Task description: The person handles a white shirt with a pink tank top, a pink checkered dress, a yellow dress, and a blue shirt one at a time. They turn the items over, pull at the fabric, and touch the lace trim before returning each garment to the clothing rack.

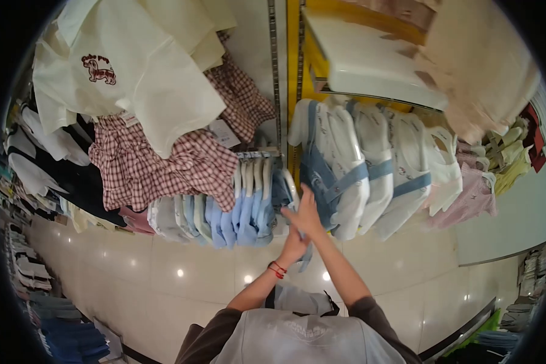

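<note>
My left hand [293, 247], with a red cord bracelet [277, 269] on the wrist, is closed low beside the rack, its fingers partly hidden. A strip of grey-blue cloth [307, 258] hangs at it, apparently part of a blue garment. Just above and overlapping it, my right hand [308, 215] has its fingers stretched upward and its thumb out to the left. A white hanger [291, 182] is close to the right fingertips. Right of my hands hang white tops with blue denim pinafores [333, 176]; on the left are light-blue garments [246, 212] on hangers.
Overhead at left, a cream shirt [127, 79] and red checked shorts [158, 158] hang outward. A white shelf [370, 60] projects at upper right. Pink garments [467, 194] hang farther right. Glossy tiles [182, 285] cover the floor. Folded jeans [73, 337] are stacked at lower left.
</note>
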Available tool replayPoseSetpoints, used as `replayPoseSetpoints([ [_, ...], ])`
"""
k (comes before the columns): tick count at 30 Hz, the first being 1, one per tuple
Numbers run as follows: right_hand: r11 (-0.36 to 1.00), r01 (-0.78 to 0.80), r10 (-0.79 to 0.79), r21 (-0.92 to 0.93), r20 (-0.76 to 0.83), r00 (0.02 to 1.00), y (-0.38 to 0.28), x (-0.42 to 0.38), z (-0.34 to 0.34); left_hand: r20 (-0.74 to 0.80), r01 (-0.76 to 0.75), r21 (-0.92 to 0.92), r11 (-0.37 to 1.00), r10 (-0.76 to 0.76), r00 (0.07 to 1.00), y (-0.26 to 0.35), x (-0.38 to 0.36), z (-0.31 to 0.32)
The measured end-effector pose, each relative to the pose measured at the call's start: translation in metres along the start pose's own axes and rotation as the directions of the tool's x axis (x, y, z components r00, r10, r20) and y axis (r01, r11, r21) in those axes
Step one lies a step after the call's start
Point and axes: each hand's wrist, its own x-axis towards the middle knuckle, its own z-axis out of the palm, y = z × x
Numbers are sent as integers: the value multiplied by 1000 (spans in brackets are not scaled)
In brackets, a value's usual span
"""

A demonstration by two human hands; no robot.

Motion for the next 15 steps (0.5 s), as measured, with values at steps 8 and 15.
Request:
replayPoseSetpoints([
  [8,946,-138,174,-293,100,980,0,103,35,384,105,9,994,-101,918,4,13,-28],
  [15,967,-88,108,-237,73,991,-17,105,-8,405,105,-227,968,-4,914,-42,29,-66],
])
